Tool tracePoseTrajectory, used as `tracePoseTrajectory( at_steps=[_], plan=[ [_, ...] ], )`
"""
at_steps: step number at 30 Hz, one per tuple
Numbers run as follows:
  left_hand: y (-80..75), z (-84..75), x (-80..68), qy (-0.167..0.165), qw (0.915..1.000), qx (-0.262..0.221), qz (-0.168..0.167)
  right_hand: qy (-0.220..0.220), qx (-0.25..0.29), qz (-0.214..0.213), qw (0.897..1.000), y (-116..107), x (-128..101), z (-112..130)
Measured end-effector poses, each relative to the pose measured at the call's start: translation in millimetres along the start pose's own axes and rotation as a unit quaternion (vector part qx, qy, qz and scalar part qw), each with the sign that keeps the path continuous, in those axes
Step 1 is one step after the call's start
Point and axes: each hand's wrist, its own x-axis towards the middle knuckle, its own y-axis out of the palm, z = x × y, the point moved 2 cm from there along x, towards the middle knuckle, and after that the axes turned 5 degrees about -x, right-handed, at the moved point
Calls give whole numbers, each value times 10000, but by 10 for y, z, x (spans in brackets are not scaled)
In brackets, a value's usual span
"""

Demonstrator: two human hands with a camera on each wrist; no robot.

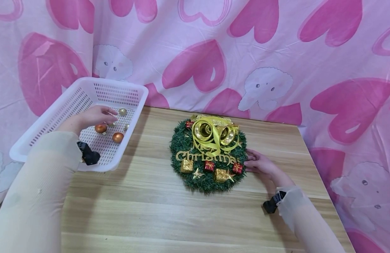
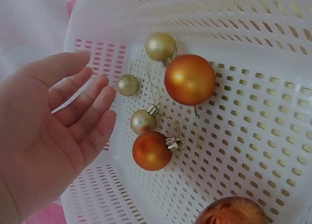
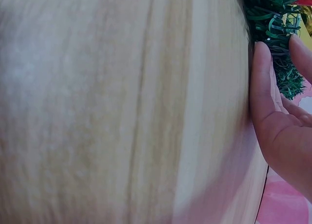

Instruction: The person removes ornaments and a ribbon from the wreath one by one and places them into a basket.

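Note:
A green Christmas wreath [image 1: 208, 154] with gold bells, a yellow ribbon and small gift boxes lies on the wooden table [image 1: 150, 211]. My right hand [image 1: 259, 163] rests against its right edge, fingers nearly straight and touching the green needles [image 3: 280, 68]. My left hand [image 1: 93, 117] hovers open inside the white perforated basket [image 1: 87, 88], over several loose baubles. The left wrist view shows the palm [image 2: 58, 121] empty beside two orange baubles [image 2: 189, 79] and small gold ones [image 2: 143, 121].
The basket sits at the table's back left corner, partly over the edge. A pink heart-patterned cloth [image 1: 277, 52] hangs behind the table. Bare wood stretches in front of the wreath.

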Motion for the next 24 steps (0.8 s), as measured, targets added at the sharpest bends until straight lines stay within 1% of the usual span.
tracePoseTrajectory(
  at_steps=[5,10,13,19,24],
  plan=[
    [-20,-96,-2,219,9995,-170,-115,12,-10,-28,10000,-4,12,-19],
    [1,-311,8,349,9989,-257,-156,29,48,-44,10000,-14,11,-37],
    [37,-473,32,425,9985,-321,-147,10,92,-39,9999,-20,11,-45],
    [163,-799,105,673,9952,-709,72,-15,62,-28,10000,-14,15,-47],
    [320,-1029,209,1145,9894,-883,155,5,48,-53,10000,-5,11,-31]
  ],
)
